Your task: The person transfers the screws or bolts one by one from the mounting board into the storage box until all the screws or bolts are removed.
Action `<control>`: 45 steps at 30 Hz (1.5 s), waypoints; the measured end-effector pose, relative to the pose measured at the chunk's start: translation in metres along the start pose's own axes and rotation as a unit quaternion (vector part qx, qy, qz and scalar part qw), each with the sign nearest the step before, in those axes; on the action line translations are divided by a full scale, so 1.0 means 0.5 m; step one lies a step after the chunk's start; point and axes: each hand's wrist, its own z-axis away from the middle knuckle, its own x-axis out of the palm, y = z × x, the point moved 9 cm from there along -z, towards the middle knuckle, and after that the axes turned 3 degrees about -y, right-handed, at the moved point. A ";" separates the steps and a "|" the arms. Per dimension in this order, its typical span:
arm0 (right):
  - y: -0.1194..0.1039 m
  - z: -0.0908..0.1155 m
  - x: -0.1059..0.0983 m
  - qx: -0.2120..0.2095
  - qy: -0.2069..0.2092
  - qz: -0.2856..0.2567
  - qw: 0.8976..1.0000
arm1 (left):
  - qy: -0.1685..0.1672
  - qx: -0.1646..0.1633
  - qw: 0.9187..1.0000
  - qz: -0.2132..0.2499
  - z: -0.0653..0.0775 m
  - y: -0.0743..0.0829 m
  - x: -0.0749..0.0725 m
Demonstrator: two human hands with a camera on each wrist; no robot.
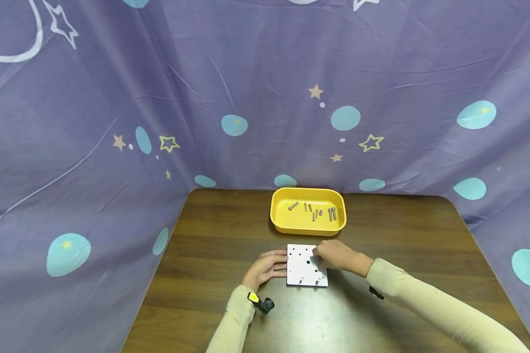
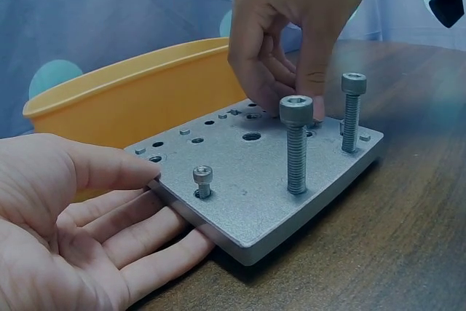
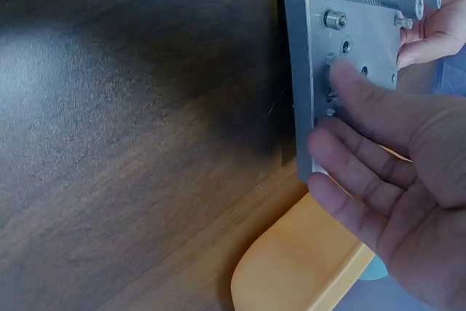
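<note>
pinching the metal plate (image 2: 240,169) with left fingers (image 2: 149,234), probably to steady it beneath right fingers (image 3: 353,169) of indiscernible grip.

The left forearm (image 1: 234,321) reaches forward, the left hand (image 2: 95,231) turned palm inward, its left thumb (image 2: 116,167) extended above nearly straight left fingers (image 2: 149,232). The right forearm (image 1: 446,311) slants inward; the right hand (image 1: 339,255) points downward, right thumb (image 3: 375,107) opposite curled right fingers (image 3: 360,169).
</note>
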 end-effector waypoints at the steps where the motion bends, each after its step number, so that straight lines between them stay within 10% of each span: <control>1: 0.000 0.001 0.001 0.000 0.002 -0.003 1.000 | 0.000 0.000 1.000 -0.001 0.000 0.000 0.000; 26: -0.003 0.001 -0.038 -0.019 0.079 -0.084 0.993 | 0.014 0.004 1.000 -0.007 -0.002 0.000 -0.004; 45: 0.000 0.002 -0.021 -0.043 0.063 -0.145 0.986 | 0.018 0.004 1.000 0.001 0.005 0.001 0.000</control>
